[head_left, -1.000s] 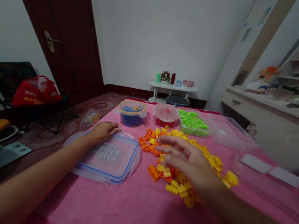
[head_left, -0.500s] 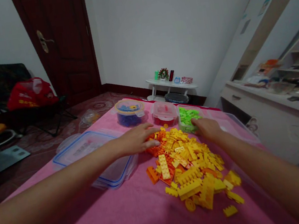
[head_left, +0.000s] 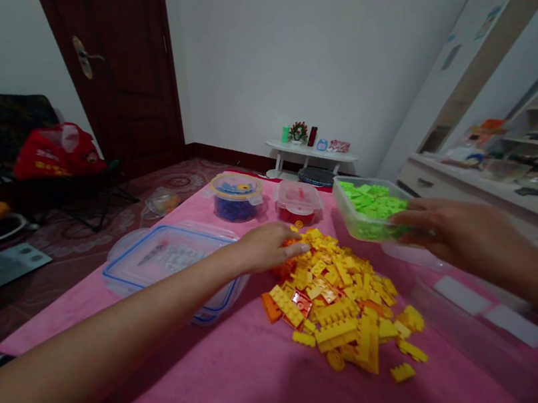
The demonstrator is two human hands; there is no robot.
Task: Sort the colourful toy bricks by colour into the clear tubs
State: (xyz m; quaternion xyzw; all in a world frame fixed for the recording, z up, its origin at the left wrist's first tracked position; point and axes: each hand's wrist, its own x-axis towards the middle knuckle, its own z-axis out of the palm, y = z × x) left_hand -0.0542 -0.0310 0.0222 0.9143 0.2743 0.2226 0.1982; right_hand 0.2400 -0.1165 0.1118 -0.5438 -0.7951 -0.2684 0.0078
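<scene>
In the grip of my right hand (head_left: 448, 228), which I watch from far off, is a tilted, see-through plastic tub (head_left: 360, 227) of bumpy green bricks (head_left: 368, 199). My left hand (head_left: 270, 247) is well apart, curled over small orange bricks (head_left: 285, 270); I can't tell if it grips any. Between my hands and nearer, hard, knobbly yellow bricks (head_left: 336, 312) make a heap. Left of my left hand lie flat, clear lids (head_left: 140, 254) on a pink cloth (head_left: 200, 387).

Three filled tubs (head_left: 362, 231), one door (head_left: 129, 74)
</scene>
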